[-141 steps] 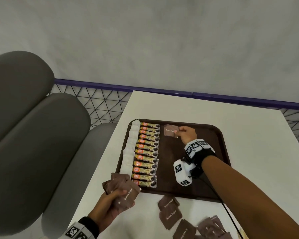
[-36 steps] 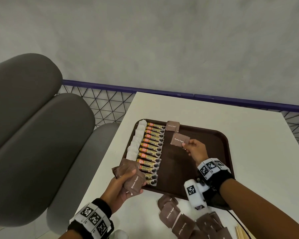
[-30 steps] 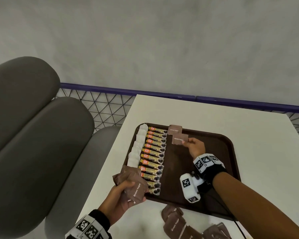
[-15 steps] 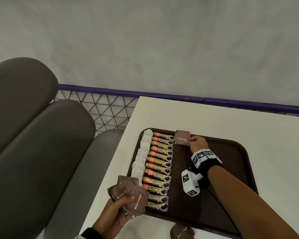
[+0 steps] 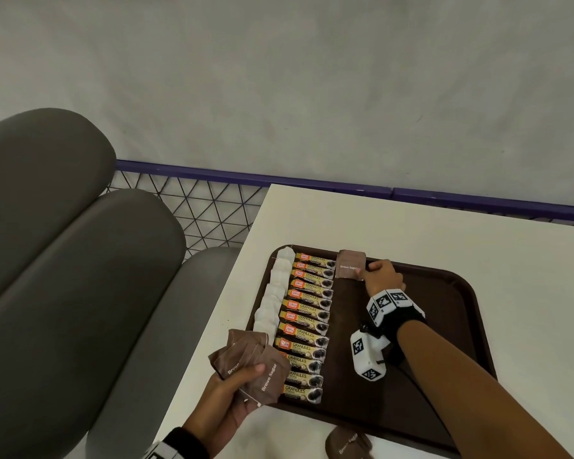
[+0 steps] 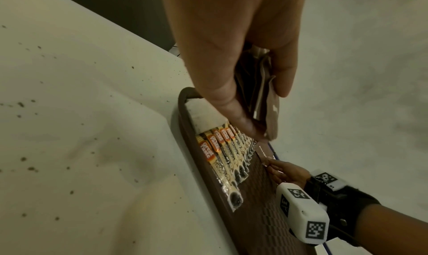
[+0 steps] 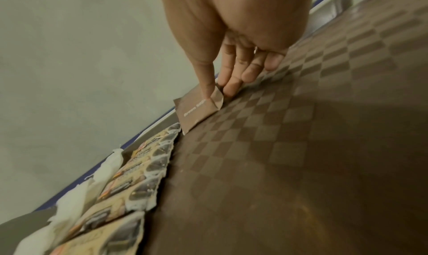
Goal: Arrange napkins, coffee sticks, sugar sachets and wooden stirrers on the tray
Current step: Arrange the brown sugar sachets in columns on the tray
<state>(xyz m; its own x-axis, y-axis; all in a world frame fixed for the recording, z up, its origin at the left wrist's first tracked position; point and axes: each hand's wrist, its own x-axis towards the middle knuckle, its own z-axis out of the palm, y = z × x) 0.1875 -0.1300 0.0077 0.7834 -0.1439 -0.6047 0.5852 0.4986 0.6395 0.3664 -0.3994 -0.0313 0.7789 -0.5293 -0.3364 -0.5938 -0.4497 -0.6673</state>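
Observation:
A brown tray (image 5: 444, 326) lies on the white table. Down its left side run white napkins (image 5: 272, 303) and a column of coffee sticks (image 5: 307, 326). At the tray's far edge, beside the top coffee stick, lies a brown sugar sachet (image 5: 349, 268). My right hand (image 5: 365, 274) pinches its right edge, and it seems to overlap another sachet behind it. The right wrist view shows thumb and fingers of that hand (image 7: 217, 92) on the sachet's (image 7: 197, 110) bent corner. My left hand (image 5: 246, 385) holds a fan of several sugar sachets (image 5: 249, 362) over the tray's near left corner.
More sugar sachets (image 5: 345, 445) lie on the table (image 5: 378, 220) in front of the tray. A grey padded bench (image 5: 63, 260) stands to the left. A purple rail with wire mesh (image 5: 212, 210) runs behind the table, before a plain wall.
My right hand has carried a sachet from the tray's middle up to its far edge, onto the spot of the sachet laid earlier. My left hand keeps its bundle.

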